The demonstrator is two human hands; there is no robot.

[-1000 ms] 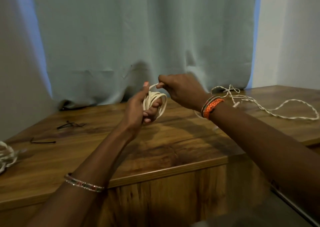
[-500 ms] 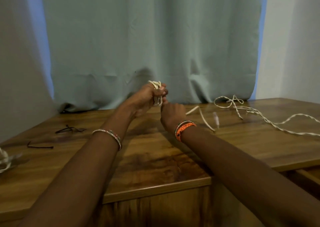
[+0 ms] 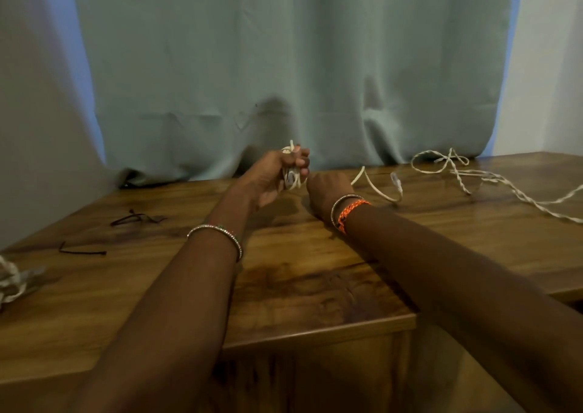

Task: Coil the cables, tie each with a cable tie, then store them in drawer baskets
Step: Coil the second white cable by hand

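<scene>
- White cable coil (image 3: 291, 176) sat bunched in my left hand (image 3: 277, 172), held above the wooden table (image 3: 315, 286), near the curtain (image 3: 284, 65).
- Left fingers were curled tight round the coil.
- Cable's loose tail (image 3: 375, 187) ran right along the tabletop, plug end (image 3: 396, 181) lying just beyond.
- My right hand (image 3: 328, 191) was knuckles-up just beside the coil; fingers hidden, couldn't tell their grip.
- Twisted white cable (image 3: 473, 179) lay spread far right.
- Two dark cable ties (image 3: 135, 218) lay left; another cable bundle (image 3: 12, 281) at left edge.
</scene>
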